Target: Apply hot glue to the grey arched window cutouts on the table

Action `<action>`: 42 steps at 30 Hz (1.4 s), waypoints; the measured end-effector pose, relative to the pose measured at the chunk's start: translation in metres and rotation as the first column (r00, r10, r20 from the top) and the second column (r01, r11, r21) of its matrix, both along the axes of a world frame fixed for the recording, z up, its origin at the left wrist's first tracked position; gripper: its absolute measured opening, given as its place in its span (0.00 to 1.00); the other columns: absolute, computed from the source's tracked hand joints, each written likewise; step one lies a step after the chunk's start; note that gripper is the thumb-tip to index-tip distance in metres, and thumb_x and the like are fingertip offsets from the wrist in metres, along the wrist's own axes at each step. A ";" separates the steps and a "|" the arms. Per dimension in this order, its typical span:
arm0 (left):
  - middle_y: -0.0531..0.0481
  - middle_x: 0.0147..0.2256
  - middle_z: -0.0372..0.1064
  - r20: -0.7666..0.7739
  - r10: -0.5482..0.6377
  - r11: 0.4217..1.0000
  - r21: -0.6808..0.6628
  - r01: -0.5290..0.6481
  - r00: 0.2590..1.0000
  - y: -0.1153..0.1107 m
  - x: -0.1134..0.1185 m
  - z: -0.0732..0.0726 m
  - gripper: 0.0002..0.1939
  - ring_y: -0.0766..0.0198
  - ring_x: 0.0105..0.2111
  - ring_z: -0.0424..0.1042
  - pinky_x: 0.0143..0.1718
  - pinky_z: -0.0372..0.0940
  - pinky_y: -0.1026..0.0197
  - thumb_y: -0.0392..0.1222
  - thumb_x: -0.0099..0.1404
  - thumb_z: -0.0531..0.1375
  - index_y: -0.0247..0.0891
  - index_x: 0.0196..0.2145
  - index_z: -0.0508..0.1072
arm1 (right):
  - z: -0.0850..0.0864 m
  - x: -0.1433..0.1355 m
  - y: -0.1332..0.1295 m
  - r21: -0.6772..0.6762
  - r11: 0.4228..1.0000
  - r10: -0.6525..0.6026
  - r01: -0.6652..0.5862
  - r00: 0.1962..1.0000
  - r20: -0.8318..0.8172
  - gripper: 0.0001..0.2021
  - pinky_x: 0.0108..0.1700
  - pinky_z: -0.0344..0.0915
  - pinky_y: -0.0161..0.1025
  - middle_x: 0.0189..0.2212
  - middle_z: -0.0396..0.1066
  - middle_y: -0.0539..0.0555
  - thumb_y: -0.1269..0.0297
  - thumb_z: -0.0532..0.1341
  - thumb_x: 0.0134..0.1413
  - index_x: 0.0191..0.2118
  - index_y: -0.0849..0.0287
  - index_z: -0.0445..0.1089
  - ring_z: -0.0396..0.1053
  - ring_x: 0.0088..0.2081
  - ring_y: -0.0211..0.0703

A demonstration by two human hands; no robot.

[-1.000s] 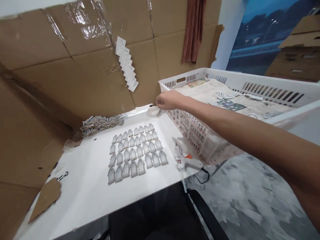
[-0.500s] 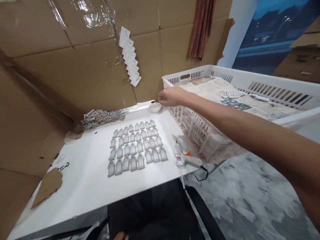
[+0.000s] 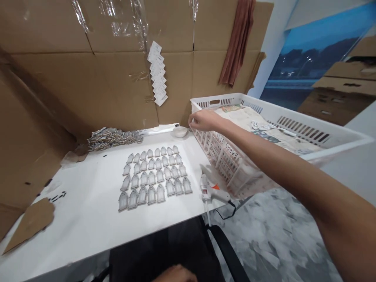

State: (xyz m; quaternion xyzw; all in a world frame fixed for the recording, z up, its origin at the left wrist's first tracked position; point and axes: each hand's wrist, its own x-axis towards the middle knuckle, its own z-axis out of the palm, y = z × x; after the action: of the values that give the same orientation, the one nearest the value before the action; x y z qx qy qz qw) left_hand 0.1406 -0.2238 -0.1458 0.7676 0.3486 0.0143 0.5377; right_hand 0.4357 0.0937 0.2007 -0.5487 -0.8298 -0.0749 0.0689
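Note:
My right hand [image 3: 205, 120] reaches across to the near left corner of the white plastic basket [image 3: 190, 102]. Its fingers are curled together, and what they hold, if anything, is hidden. Just left of the fingertips sits a small white bowl [image 3: 179, 132]. My left hand [image 3: 178, 274] shows only in part at the bottom edge, low over the black chair seat, with its fingers hidden. Rows of small grey arched pieces with pale panels [image 3: 151, 177] lie on the white table [image 3: 96, 196]. Right of them rests a white glue gun [image 3: 206, 188] with an orange trigger.
A heap of small grey pieces [image 3: 113, 138] lies at the back left. A torn cardboard piece [image 3: 32, 223] is on the left edge. Cardboard walls [image 3: 117, 86] enclose the back and left. A cloth [image 3: 239, 43] hangs above the basket; a chair armrest [image 3: 229, 252] stands below.
The view has shifted, so the table items appear further left. My right hand stays by the basket corner and bowl. More of my left hand has come into view at the bottom.

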 end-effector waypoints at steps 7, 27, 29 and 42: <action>0.50 0.42 0.79 -0.097 0.395 0.914 0.138 -0.381 0.913 0.028 0.019 -0.012 0.21 0.56 0.45 0.75 0.52 0.66 0.58 0.57 0.78 0.49 0.45 0.48 0.78 | 0.002 -0.001 -0.004 -0.025 1.000 -0.010 0.010 1.000 0.006 0.15 0.39 0.59 0.38 0.42 0.81 0.57 0.65 0.59 0.63 0.49 0.56 0.81 0.74 0.40 0.47; 0.53 0.42 0.80 -0.046 0.346 0.905 0.279 -0.320 0.937 -0.006 -0.046 0.021 0.13 0.58 0.45 0.78 0.47 0.64 0.62 0.52 0.76 0.57 0.48 0.45 0.81 | -0.104 -0.077 -0.120 -0.479 0.875 0.194 -0.067 0.956 0.222 0.26 0.45 0.67 0.44 0.51 0.80 0.59 0.54 0.72 0.55 0.59 0.51 0.77 0.78 0.50 0.59; 0.54 0.42 0.80 -0.094 0.337 0.917 0.260 -0.303 0.937 -0.013 -0.045 0.016 0.09 0.57 0.46 0.77 0.47 0.64 0.61 0.49 0.72 0.61 0.49 0.44 0.82 | -0.115 -0.075 -0.119 -0.497 0.866 0.170 -0.054 0.967 0.191 0.29 0.46 0.68 0.43 0.54 0.79 0.59 0.54 0.73 0.53 0.61 0.50 0.75 0.78 0.52 0.59; 0.52 0.44 0.80 -0.205 0.339 0.929 0.228 -0.292 0.918 -0.035 -0.034 -0.019 0.11 0.52 0.48 0.76 0.53 0.64 0.54 0.43 0.66 0.65 0.52 0.46 0.81 | -0.134 -0.077 -0.112 -0.587 0.807 0.182 -0.065 0.973 0.143 0.36 0.47 0.68 0.42 0.57 0.77 0.59 0.53 0.76 0.46 0.63 0.50 0.73 0.76 0.54 0.59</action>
State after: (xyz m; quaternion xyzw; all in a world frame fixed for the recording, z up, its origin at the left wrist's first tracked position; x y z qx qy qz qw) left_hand 0.1066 -0.2587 -0.1650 0.7454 0.5278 0.0416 0.4050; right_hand 0.3582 -0.0181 0.0672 -0.4785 -0.8498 0.1327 -0.1766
